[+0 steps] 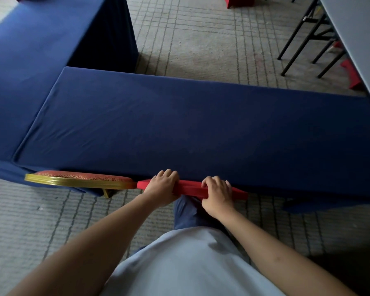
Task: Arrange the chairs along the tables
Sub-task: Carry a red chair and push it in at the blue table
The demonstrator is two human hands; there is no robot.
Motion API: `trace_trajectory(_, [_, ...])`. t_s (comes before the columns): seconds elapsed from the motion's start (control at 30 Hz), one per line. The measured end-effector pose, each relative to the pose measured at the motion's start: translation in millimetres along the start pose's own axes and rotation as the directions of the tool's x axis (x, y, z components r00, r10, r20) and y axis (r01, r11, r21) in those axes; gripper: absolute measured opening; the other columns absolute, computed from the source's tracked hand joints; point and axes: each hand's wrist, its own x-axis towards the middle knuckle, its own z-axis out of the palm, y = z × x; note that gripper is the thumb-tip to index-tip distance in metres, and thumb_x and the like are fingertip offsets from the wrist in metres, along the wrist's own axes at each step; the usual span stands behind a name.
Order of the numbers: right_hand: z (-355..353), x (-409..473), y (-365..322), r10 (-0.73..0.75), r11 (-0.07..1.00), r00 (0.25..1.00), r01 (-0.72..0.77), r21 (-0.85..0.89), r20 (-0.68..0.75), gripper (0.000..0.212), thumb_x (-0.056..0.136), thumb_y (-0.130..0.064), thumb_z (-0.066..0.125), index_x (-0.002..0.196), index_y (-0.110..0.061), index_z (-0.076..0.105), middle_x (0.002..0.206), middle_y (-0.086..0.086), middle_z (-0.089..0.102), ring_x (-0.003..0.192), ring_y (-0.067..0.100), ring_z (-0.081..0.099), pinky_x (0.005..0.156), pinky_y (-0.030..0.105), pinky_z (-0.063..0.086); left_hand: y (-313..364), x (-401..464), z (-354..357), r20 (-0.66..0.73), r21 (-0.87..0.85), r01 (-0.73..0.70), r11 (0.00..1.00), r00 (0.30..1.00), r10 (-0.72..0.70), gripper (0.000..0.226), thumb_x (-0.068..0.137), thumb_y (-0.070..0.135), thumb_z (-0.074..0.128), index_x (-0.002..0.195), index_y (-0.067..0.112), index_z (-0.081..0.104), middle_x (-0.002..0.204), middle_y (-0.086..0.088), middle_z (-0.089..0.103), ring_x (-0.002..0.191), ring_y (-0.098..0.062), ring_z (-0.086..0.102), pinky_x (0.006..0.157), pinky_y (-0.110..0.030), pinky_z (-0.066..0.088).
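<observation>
A long table under a dark blue cloth (179, 129) runs across the view in front of me. Against its near edge only the top of a red-covered chair back (190, 188) shows; the seat is hidden under the table. My left hand (161, 188) grips the left part of that red top edge, fingers curled over it. My right hand (217, 192) grips the right part the same way. Just to the left, a second chair with a gold frame and red patterned back (79, 180) is tucked against the same table edge.
A second blue-covered table (41, 50) meets the first at the far left. A bare grey folding table with black legs (355, 39) stands at the far right, red chair covers beneath it. Grey gridded carpet (201, 39) lies beyond and around my legs.
</observation>
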Motion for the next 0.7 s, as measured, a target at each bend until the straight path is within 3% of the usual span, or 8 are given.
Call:
trace_trajectory(0.1, [18.4, -12.6, -2.3, 0.002, 1.000, 0.992, -0.004, -0.019, -0.125, 0.047, 0.067, -0.013, 0.074, 0.109, -0.025, 0.057, 0.109, -0.003, 0.058, 0.112, 0.025, 0.057, 0.112, 0.054, 0.034, -0.5, -8.8, 4.0, -0.058, -0.059, -0.011, 0.998, 0.998, 0.007, 0.050, 0.076, 0.053, 0.070, 0.110, 0.024, 0.046, 0.108, 0.002, 0.047, 0.100, -0.025, 0.048, 0.084, -0.040, 0.046])
trace_trajectory(0.23, [26.6, -14.3, 0.1, -0.014, 0.998, 0.985, 0.003, -0.065, -0.169, 0.060, 0.068, -0.017, 0.075, 0.124, -0.021, 0.055, 0.121, 0.004, 0.059, 0.120, 0.030, 0.056, 0.110, 0.058, 0.034, 1.1, -18.4, 12.4, -0.075, -0.098, 0.001, 0.995, 0.997, -0.008, 0.055, 0.080, 0.062, 0.058, 0.121, 0.028, 0.045, 0.116, 0.004, 0.045, 0.110, -0.025, 0.046, 0.095, -0.042, 0.044])
trace_trajectory(0.33, [20.5, -12.7, -0.6, 0.033, 0.993, 0.995, -0.043, -0.111, -0.093, 0.071, 0.075, -0.021, 0.071, 0.141, -0.022, 0.043, 0.136, 0.007, 0.049, 0.132, 0.032, 0.045, 0.116, 0.056, 0.026, 6.1, -24.2, 21.6, -0.043, -0.110, 0.033, 0.993, 0.998, -0.038, 0.076, 0.081, 0.082, 0.033, 0.140, 0.033, 0.038, 0.142, 0.006, 0.039, 0.135, -0.020, 0.035, 0.118, -0.043, 0.021])
trace_trajectory(0.4, [16.4, -14.2, -3.1, 0.108, 0.984, 0.994, -0.111, -0.137, -0.028, 0.082, 0.080, -0.028, 0.069, 0.150, -0.025, 0.027, 0.149, 0.006, 0.037, 0.142, 0.031, 0.032, 0.120, 0.055, 0.017, 13.2, -23.7, 22.2, -0.024, -0.156, 0.068, 0.985, 0.997, -0.072, 0.084, 0.080, 0.088, 0.024, 0.145, 0.036, 0.032, 0.153, 0.008, 0.030, 0.144, -0.017, 0.023, 0.122, -0.041, 0.008])
trace_trajectory(0.57, [14.6, -28.0, -7.8, 0.258, 0.958, 0.956, -0.233, -0.168, 0.141, 0.094, 0.088, -0.040, 0.064, 0.156, -0.032, -0.001, 0.165, 0.006, 0.006, 0.154, 0.033, 0.001, 0.120, 0.063, 0.005, 26.1, -28.5, 29.2, -0.010, -0.215, 0.174, 0.961, 0.984, -0.180, 0.092, 0.073, 0.092, 0.014, 0.146, 0.040, 0.034, 0.158, 0.007, 0.024, 0.147, -0.017, 0.016, 0.122, -0.038, 0.005])
trace_trajectory(0.7, [24.7, -42.6, -17.8, 0.286, 0.951, 0.947, -0.261, -0.169, 0.149, 0.094, 0.090, -0.037, 0.063, 0.156, -0.032, -0.004, 0.167, 0.007, 0.004, 0.154, 0.032, -0.001, 0.119, 0.067, 0.008, 20.3, -43.7, 44.1, -0.010, -0.219, 0.185, 0.958, 0.981, -0.192, 0.098, 0.070, 0.096, 0.006, 0.146, 0.040, 0.032, 0.160, 0.007, 0.021, 0.149, -0.019, 0.012, 0.122, -0.041, 0.002])
